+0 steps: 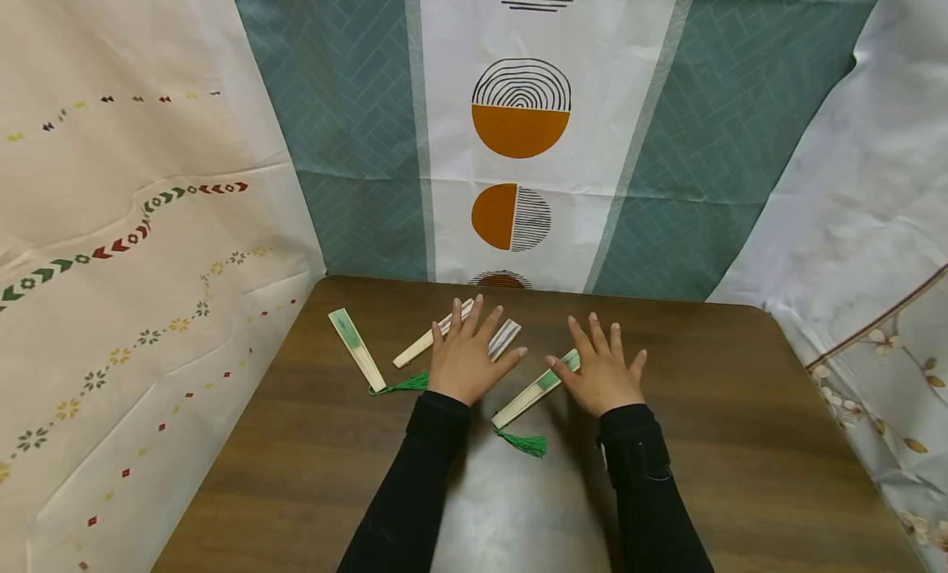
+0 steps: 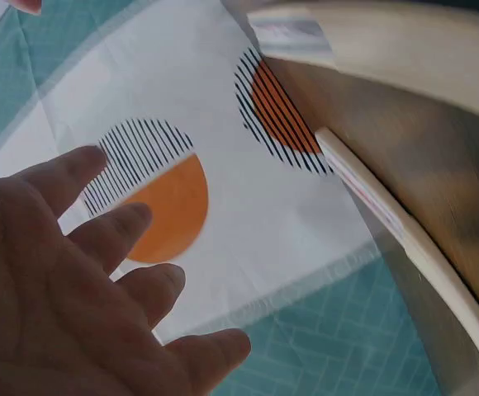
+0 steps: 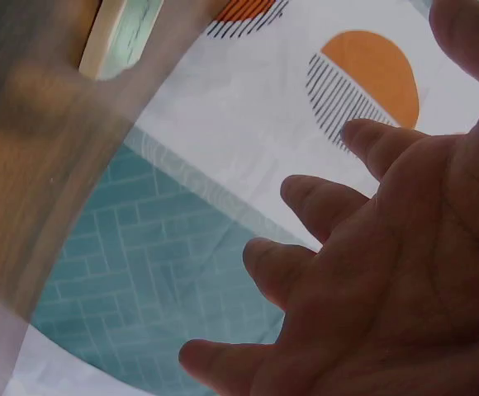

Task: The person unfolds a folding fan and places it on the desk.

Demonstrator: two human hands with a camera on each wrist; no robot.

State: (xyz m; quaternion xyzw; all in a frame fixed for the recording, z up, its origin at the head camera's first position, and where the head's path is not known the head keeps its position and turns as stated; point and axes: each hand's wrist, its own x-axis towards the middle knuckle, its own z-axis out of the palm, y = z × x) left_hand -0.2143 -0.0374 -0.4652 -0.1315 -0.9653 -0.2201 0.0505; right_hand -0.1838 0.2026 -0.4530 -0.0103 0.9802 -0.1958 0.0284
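Note:
My left hand is spread over the table, fingers straight and apart, holding nothing. Beneath it in the head view are two folded hand fans with grey-patterned ends: one fan sticks out to the left, another fan shows between thumb and forefinger. A green-ended folded fan lies farther left. My right hand, also spread and holding nothing, overlaps the tip of another green-ended fan. Both palms, the left and the right, appear raised above the tabletop in the wrist views.
Green tassels lie by the fans, one tassel at the left and another tassel nearer the front. The brown wooden table ends against a patterned cloth at the back, with pale cloths along the sides.

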